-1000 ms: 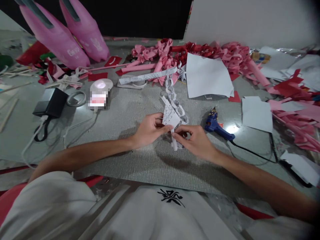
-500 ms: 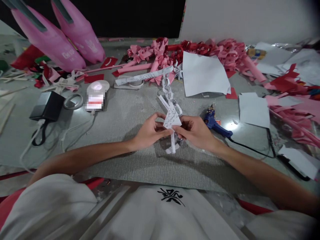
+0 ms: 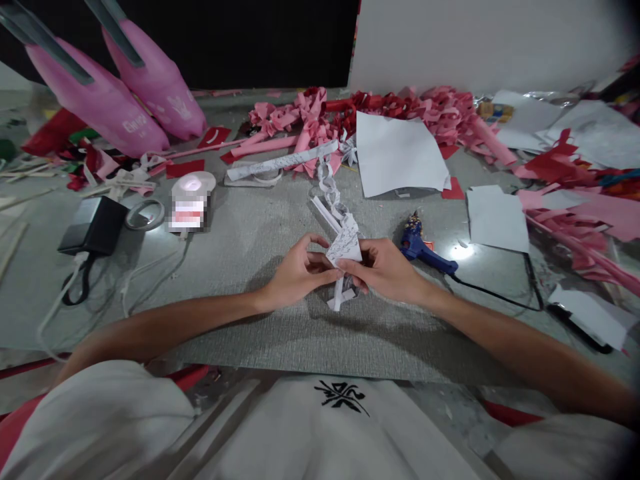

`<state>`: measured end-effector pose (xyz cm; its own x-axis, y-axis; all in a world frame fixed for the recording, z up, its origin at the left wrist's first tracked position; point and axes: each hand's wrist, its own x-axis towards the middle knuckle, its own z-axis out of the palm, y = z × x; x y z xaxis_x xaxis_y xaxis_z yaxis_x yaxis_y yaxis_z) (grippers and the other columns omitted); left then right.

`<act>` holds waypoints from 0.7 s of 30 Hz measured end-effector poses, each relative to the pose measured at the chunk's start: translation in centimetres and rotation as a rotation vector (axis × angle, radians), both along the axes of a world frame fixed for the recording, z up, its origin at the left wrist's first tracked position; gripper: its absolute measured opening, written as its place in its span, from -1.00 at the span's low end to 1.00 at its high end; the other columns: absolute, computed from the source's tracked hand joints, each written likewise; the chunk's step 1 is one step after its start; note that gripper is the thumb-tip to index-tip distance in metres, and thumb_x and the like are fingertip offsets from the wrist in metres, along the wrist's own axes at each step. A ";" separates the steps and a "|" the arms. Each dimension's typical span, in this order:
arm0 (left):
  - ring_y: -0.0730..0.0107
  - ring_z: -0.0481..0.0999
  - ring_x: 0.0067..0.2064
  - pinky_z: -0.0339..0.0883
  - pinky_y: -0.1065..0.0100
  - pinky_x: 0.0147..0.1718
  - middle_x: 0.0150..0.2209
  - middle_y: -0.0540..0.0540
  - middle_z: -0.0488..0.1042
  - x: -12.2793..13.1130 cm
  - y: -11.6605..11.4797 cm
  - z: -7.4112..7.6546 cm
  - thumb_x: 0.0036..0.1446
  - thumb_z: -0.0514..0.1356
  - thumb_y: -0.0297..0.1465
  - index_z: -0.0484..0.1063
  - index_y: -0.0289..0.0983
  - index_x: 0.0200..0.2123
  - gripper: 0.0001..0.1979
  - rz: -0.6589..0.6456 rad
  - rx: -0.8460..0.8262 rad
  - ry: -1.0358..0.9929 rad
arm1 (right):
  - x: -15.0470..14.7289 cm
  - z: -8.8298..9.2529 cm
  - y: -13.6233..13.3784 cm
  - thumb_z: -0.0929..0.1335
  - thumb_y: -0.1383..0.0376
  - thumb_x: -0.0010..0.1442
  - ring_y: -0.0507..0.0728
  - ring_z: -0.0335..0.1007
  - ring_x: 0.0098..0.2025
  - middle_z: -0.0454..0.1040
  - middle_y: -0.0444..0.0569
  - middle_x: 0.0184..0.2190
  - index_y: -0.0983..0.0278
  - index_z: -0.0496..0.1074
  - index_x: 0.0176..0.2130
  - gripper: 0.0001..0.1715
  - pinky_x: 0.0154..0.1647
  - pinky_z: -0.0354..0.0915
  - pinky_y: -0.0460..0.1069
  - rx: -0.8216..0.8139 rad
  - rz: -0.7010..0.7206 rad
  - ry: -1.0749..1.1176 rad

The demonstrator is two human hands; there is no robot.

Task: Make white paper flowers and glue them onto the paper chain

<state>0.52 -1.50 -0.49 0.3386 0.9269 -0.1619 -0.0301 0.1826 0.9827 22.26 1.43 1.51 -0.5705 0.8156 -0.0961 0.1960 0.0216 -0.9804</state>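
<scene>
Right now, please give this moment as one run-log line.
left hand: holds printed paper strip | right hand: holds same strip | glue gun: lying untouched

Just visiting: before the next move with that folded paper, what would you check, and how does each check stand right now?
1. Grip: left hand and right hand both pinch the paper: ok.
2. Paper linked to the chain: cannot tell, the paper hides the join.
3. Glue gun close by, beside the right hand: ok.
4. Glue gun hot: cannot tell.
5. Cord apart from the right forearm: ok.
</scene>
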 end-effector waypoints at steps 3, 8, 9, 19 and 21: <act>0.36 0.63 -0.27 0.45 0.37 -0.27 -0.28 -0.12 0.65 0.1 0.1 -0.4 0.12 0.49 -0.22 0.47 -0.32 -0.14 -0.61 -0.039 0.022 0.024 | -0.1 -0.4 -0.4 0.51 0.07 0.28 -0.04 0.35 -0.63 0.47 -0.18 -0.58 0.30 0.50 -0.30 -0.65 -0.62 0.29 -0.12 0.018 -0.051 0.038; 0.44 0.54 -0.39 0.33 0.42 -0.41 -0.36 -0.15 0.64 -0.1 0.0 -1.0 0.22 0.40 -0.15 0.61 -0.36 -0.34 -0.65 -0.071 0.112 0.115 | 0.0 -0.6 -0.5 0.52 0.04 0.26 -0.05 0.30 -0.66 0.46 -0.18 -0.59 0.30 0.51 -0.33 -0.62 -0.67 0.25 -0.14 -0.016 -0.055 0.047; 0.45 0.52 -0.40 0.31 0.43 -0.42 -0.37 -0.14 0.64 -0.1 0.0 -1.0 0.23 0.39 -0.15 0.61 -0.36 -0.35 -0.65 -0.067 0.123 0.118 | 0.0 -0.6 -0.5 0.52 0.05 0.26 -0.06 0.27 -0.67 0.45 -0.19 -0.61 0.30 0.51 -0.35 -0.61 -0.68 0.22 -0.14 -0.015 -0.046 0.039; 0.41 0.55 -0.35 0.36 0.43 -0.38 -0.33 -0.17 0.64 0.0 -1.5 -0.9 0.28 0.35 -0.13 0.59 -0.37 -0.30 -0.63 -0.091 0.137 0.116 | -0.4 -1.5 -1.1 0.51 0.00 0.26 -0.05 0.28 -0.63 0.45 -0.15 -0.64 0.32 0.53 -0.46 -0.52 -0.63 0.16 -0.14 0.053 -0.046 0.036; 0.42 0.53 -0.36 0.35 0.43 -0.38 -0.33 -0.16 0.63 0.0 -1.4 -1.1 0.27 0.36 -0.13 0.59 -0.37 -0.28 -0.63 -0.115 0.134 0.106 | -0.3 -2.1 -1.2 0.49 -0.02 0.27 -0.03 0.29 -0.61 0.45 -0.14 -0.63 0.32 0.52 -0.46 -0.50 -0.60 0.18 -0.12 0.147 -0.098 0.028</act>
<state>0.48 -2.90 -1.55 0.4312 0.8987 -0.0804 0.0885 0.0466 0.9950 21.92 0.22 -0.63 -0.4887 0.8714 0.0431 0.1764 0.1470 -0.9733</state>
